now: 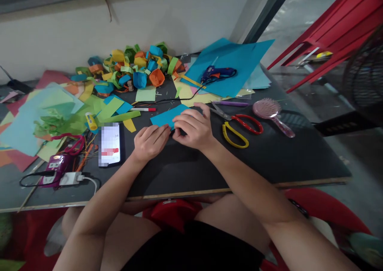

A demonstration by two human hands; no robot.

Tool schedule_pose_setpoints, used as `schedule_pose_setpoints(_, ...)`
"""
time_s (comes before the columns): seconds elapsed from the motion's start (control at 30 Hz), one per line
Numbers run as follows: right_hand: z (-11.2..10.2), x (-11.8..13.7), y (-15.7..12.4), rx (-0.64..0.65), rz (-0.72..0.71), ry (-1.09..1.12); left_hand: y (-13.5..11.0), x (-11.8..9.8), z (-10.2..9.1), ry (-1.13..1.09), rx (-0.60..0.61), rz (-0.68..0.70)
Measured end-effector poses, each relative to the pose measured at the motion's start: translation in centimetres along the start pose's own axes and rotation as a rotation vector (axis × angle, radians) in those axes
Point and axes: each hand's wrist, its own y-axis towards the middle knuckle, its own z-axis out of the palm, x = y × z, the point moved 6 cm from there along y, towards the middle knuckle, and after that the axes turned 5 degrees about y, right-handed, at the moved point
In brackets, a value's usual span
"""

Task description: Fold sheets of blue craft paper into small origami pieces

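the crease looks best made by keeping the edges matched and pressing evenly along the fold. the left grip (150, 141) is curled nearly closed, pinching the near edge of the blue paper (166, 117); the right grip (194, 129) pinches and presses its right end. the paper lies flat on the table (269, 159), just beyond both, left of the scissors (239, 127).

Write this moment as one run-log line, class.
left hand: holds blue paper | right hand: holds same sheet on table | scissors: right of hands | phone: left of hands
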Motion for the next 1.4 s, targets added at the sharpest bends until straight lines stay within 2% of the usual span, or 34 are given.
schedule_pose_setpoints(0.13, -0.5, -0.8, 0.1, -0.039, 0.025, 0.015, -0.1, 0.6, -0.1, 0.004, 0.018, -0.032)
schedule_pose_setpoints(0.27, -0.9, -1.9, 0.1, -0.034, 0.048, -0.025, 0.1, 1.0, -0.8, -0.027, -0.026, -0.027)
schedule_pose_setpoints(0.47, -1.8, -4.4, 0.0, -0.157, 0.072, -0.078, -0.2, 2.0, -1.0, 0.057, -0.009, -0.050)
schedule_pose_setpoints(0.63, -1.3, -5.3, -0.1, -0.101, 0.055, -0.091, -0.1, 1.9, -1.3, 0.020, -0.053, -0.043)
schedule_pose_setpoints(0.8, -2.1, -6.2, -0.4, -0.178, 0.039, -0.084, 0.1, 2.4, -1.8, 0.049, -0.104, -0.045)
schedule_pose_setpoints(0.9, -2.6, -6.9, -0.5, -0.208, 0.082, -0.100, -0.2, 3.4, -1.9, 0.095, -0.122, -0.091)
schedule_pose_setpoints(0.97, -2.9, -6.7, -0.6, -0.247, 0.115, -0.107, -0.3, 3.6, -1.7, 0.126, -0.095, -0.103)
schedule_pose_setpoints(1.07, -2.6, -5.0, -0.6, -0.285, 0.096, -0.081, -0.3, 3.0, -1.4, 0.072, -0.036, -0.062)
schedule_pose_setpoints(1.2, -1.5, -1.8, -0.9, -0.259, -0.013, -0.050, -0.4, 1.3, -1.3, 0.003, -0.014, 0.027)
schedule_pose_setpoints(1.4, -1.0, -0.7, -1.1, -0.205, 0.001, -0.151, -0.6, 0.5, -1.1, 0.088, 0.028, 0.058)
